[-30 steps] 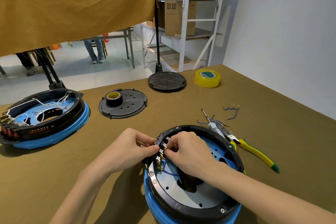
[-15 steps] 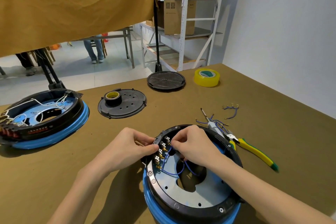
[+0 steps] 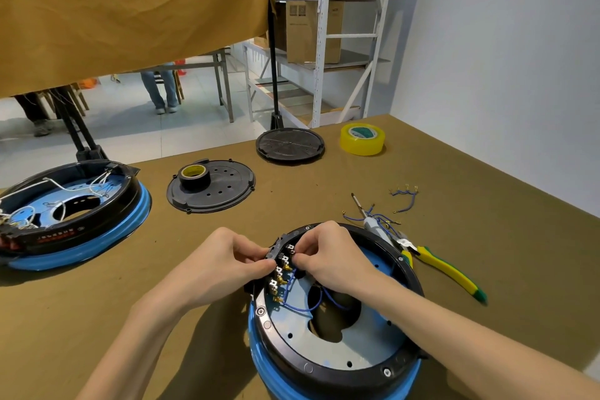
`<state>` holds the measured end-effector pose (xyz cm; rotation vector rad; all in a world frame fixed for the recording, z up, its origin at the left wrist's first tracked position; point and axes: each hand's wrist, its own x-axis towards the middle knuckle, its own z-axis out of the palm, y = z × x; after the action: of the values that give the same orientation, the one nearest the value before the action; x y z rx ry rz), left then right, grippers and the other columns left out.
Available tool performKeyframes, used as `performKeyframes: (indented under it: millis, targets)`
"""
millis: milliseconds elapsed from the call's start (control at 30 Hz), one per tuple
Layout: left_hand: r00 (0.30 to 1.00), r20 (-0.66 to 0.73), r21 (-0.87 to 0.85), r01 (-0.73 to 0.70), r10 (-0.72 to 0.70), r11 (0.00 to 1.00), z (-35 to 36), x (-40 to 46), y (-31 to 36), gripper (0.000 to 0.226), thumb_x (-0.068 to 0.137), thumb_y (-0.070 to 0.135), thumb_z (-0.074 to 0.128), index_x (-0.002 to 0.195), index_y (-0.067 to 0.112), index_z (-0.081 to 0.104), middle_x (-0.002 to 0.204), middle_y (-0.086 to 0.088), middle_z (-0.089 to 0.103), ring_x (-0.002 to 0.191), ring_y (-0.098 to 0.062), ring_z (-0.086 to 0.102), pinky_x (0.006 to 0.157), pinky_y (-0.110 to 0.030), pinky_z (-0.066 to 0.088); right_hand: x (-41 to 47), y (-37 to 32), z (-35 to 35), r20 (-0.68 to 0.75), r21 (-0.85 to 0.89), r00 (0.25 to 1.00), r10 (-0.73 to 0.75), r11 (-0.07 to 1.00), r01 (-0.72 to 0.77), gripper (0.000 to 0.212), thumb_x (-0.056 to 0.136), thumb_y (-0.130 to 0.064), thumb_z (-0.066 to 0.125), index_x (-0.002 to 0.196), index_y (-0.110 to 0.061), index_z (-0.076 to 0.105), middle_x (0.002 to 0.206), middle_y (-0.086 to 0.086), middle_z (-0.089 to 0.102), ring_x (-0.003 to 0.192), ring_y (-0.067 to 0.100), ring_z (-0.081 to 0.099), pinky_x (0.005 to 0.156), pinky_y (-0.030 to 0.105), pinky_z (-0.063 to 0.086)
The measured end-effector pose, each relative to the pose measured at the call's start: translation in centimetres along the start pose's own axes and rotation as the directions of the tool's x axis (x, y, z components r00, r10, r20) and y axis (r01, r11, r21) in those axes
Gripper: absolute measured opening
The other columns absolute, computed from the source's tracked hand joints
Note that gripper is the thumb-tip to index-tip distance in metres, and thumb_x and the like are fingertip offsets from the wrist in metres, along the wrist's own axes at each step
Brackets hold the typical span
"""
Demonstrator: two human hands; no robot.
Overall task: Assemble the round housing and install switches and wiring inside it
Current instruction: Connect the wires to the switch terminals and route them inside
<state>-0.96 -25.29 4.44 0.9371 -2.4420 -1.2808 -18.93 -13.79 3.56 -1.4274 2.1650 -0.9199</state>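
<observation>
Round housing [image 3: 334, 364] set on desk [image 3: 454, 204] near front edge. Switch row [image 3: 279, 273] at rim steadied by pinching left hand [image 3: 224, 263]; blue wire [image 3: 302, 305] terminal pinched by right hand [image 3: 331, 256], judged for pushing onto switch tab.

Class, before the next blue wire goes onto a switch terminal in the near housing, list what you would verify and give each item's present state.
1. Left hand steadies the switch row: ok.
2. Right hand pinches at a terminal: ok.
3. Connector fully seated: cannot tell, fingers hide it.
4. Blue wires already lead from lower terminals: ok.
5. Spare blue wires lie on the table: ok.
6. Pliers within reach beside the housing: ok.
</observation>
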Motion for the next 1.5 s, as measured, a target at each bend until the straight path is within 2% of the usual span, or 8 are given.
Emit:
performKeyframes:
  millis: [133, 233, 333, 400, 500, 767, 1000, 1500]
  targets:
    - [1.0, -0.003, -0.031, -0.014, 0.014, 0.999, 0.1, -0.1, 0.1, 0.004, 0.091, 0.038, 0.076, 0.091, 0.039, 0.08, 0.088, 0.017, 0.078, 0.084, 0.0, 0.073, 0.068, -0.017, 0.057, -0.2, 0.0, -0.3, -0.003, 0.003, 1.0, 0.001, 1.0, -0.001, 0.007, 0.086, -0.018, 0.075, 0.081, -0.016, 0.079, 0.075, 0.0, 0.075, 0.07, 0.011, 0.068, 0.071, 0.032, 0.056]
    - [0.999, -0.003, -0.027, -0.039, 0.039, 0.999, 0.5, -0.3, 0.6, 0.016, 0.093, 0.036, 0.074, 0.083, 0.048, 0.074, 0.081, 0.02, 0.076, 0.076, 0.001, 0.073, 0.059, -0.011, 0.052, -0.9, -0.2, -0.5, -0.051, -0.098, 0.998, -0.046, 0.994, 0.041, 0.007, 0.088, -0.027, 0.074, 0.089, -0.025, 0.068, 0.087, -0.006, 0.068, 0.081, 0.015, 0.065, 0.075, 0.035, 0.054]
    - [0.999, -0.038, 0.061, -0.013, 0.016, 0.998, 0.8, -0.2, 0.7, 0.009, 0.094, 0.038, 0.072, 0.091, 0.046, 0.077, 0.081, 0.017, 0.076, 0.079, -0.004, 0.074, 0.07, -0.025, 0.062, -2.0, -0.5, -0.7, -0.078, -0.211, 0.983, -0.164, 0.967, 0.144, 0.013, 0.088, -0.038, 0.069, 0.086, -0.033, 0.056, 0.092, -0.013, 0.05, 0.086, 0.012, 0.057, 0.074, 0.032, 0.048]
    - [0.997, -0.074, 0.1, 0.01, -0.002, 0.995, 0.9, -0.2, 0.7, 0.009, 0.093, 0.039, 0.073, 0.099, 0.04, 0.08, 0.081, 0.018, 0.077, 0.081, -0.002, 0.074, 0.076, -0.032, 0.063, -2.6, -0.6, -0.7, 0.007, -0.188, 0.984, -0.177, 0.967, 0.175, 0.01, 0.088, -0.041, 0.069, 0.089, -0.032, 0.066, 0.096, -0.011, 0.048, 0.094, 0.011, 0.056, 0.081, 0.034, 0.05]
    - [0.989, -0.149, 0.154, 0.026, -0.003, 0.988, 1.0, -0.3, 1.0, 0.006, 0.088, 0.044, 0.077, 0.091, 0.039, 0.08, 0.077, 0.028, 0.073, 0.075, 0.009, 0.069, 0.061, -0.015, 0.055, -2.9, -0.7, -0.2, 0.077, -0.174, 0.986, -0.148, 0.972, 0.16, 0.014, 0.089, -0.041, 0.071, 0.096, -0.03, 0.075, 0.099, -0.003, 0.048, 0.102, 0.016, 0.054, 0.088, 0.037, 0.049]
    - [0.983, -0.181, 0.163, 0.05, -0.02, 0.985, 0.8, -0.5, 1.3, 0.011, 0.084, 0.045, 0.081, 0.084, 0.034, 0.078, 0.073, 0.025, 0.073, 0.07, 0.009, 0.068, 0.051, -0.007, 0.046, -2.3, -1.1, 0.6, 0.054, -0.274, 0.978, -0.203, 0.938, 0.21, 0.01, 0.084, -0.036, 0.07, 0.084, -0.029, 0.077, 0.073, -0.014, 0.043, 0.084, 0.015, 0.055, 0.066, 0.032, 0.04]
    - [0.981, -0.193, 0.247, 0.053, -0.005, 0.968, 1.0, -0.6, 1.7, 0.013, 0.086, 0.046, 0.078, 0.09, 0.034, 0.08, 0.074, 0.021, 0.074, 0.071, 0.014, 0.064, 0.05, -0.007, 0.044, -2.3, 0.5, 0.0, 0.083, -0.16, 0.982, -0.17, 0.97, 0.182, 0.01, 0.086, -0.041, 0.074, 0.084, -0.032, 0.072, 0.083, -0.015, 0.043, 0.077, -0.004, 0.044, 0.067, 0.024, 0.032]
    - [0.976, -0.218, 0.219, 0.071, -0.023, 0.973, 1.1, -0.8, 2.2, 0.011, 0.084, 0.044, 0.082, 0.089, 0.034, 0.077, 0.073, 0.017, 0.073, 0.071, 0.018, 0.063, 0.049, -0.005, 0.045, -2.6, -0.4, 0.5, 0.05, -0.205, 0.978, -0.204, 0.956, 0.21, 0.014, 0.091, -0.035, 0.067, 0.089, -0.024, 0.076, 0.08, -0.012, 0.046, 0.081, 0.012, 0.052, 0.074, 0.038, 0.048]
